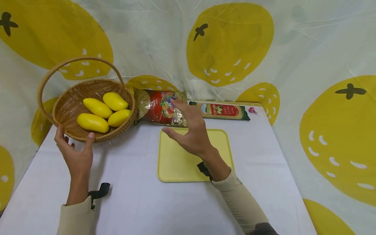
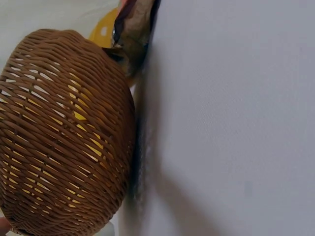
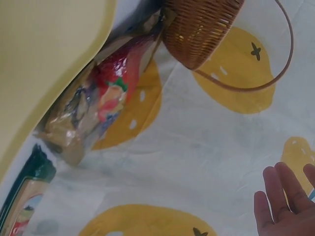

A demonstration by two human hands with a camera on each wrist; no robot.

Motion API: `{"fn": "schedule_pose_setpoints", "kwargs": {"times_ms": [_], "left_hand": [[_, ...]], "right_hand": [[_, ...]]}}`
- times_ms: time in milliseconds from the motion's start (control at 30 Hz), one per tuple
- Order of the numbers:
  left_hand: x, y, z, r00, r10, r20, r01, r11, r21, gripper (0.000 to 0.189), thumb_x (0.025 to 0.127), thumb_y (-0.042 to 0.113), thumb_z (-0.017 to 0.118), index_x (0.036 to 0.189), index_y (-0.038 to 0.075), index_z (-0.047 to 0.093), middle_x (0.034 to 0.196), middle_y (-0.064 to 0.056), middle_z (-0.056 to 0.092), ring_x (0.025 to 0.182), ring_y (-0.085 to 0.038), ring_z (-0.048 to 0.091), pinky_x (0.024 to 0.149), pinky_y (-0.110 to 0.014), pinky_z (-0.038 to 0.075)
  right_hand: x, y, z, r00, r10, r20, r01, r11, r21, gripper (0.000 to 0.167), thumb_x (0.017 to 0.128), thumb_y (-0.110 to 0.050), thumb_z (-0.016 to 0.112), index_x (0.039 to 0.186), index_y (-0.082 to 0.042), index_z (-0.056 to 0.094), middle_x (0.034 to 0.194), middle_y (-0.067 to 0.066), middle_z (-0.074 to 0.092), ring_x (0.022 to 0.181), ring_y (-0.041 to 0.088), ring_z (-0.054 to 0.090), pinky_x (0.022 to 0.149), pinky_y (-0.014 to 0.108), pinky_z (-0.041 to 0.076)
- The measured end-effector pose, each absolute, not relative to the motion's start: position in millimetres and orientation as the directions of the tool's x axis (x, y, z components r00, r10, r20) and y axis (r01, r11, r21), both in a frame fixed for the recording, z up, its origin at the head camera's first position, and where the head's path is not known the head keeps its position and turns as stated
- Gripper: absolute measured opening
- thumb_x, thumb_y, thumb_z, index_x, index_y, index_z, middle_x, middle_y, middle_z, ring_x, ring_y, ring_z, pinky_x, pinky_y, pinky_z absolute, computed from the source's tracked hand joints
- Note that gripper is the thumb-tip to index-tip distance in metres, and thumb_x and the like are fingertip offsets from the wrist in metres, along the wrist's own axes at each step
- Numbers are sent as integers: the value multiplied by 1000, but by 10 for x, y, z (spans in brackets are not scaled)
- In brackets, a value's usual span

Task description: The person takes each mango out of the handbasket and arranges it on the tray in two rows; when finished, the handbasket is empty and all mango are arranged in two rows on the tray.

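Note:
A brown wicker basket (image 1: 129, 124) with a tall arched handle stands at the back left, its opening turned toward me. Several yellow mangoes (image 1: 97, 107) lie inside it. My left hand (image 1: 77, 156) holds the basket's front left rim, thumb at the edge and the other fingers spread along the side, partly hidden. In the left wrist view the woven side of the basket (image 2: 64, 142) fills the left half. Above the pale yellow tray (image 1: 176, 169) my right hand (image 1: 192, 132) hovers with thumb and fingers apart, holding nothing. Its fingers also show in the right wrist view.
Behind the tray lies a shiny red and gold food packet (image 1: 161, 107), close beside the basket. Right of it is a long green and red Olivoilà packet (image 1: 221, 111), then a pink wrapped lollipop (image 1: 252, 109). A lemon-print curtain (image 1: 147, 39) hangs behind the white table (image 1: 129, 195).

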State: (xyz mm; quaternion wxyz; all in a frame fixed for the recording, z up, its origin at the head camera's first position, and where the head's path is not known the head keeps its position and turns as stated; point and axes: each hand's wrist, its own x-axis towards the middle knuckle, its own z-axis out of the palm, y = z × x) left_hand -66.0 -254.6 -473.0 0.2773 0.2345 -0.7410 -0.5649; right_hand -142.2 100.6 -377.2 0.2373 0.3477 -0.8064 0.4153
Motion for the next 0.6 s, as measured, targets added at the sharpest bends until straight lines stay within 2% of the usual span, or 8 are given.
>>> {"fn": "schedule_pose_setpoints", "kwargs": {"times_ms": [100,333,600], "left_hand": [[-667,-2550,-4740,-767,-634,105,-11,176,984,91,96,23,75,166,34,18,174,2,21,157,-20,26,130,-42,19],[-660,-2549,-4767,-786,-613,77,49,61,997,95,94,14,77,165,37,18,170,-5,24,152,-31,37,124,-43,36],[-624,-2534,-4816,-793,-605,70,40,63,997,100,92,9,77,165,38,15,169,-6,24,151,-31,39,123,-44,37]], "right_hand": [[-1421,905,-3746,-640,-379,669,-765,400,-505,81,83,-32,89,153,-11,56,149,5,64,133,22,57,115,44,41],[-1446,617,-3736,-611,-414,674,-791,354,-499,81,83,-34,91,153,-12,56,148,6,65,133,20,57,115,38,42],[-1493,337,-3767,-590,-468,658,-807,325,-493,79,86,-37,88,154,-14,54,151,3,63,135,18,56,119,33,39]]}}
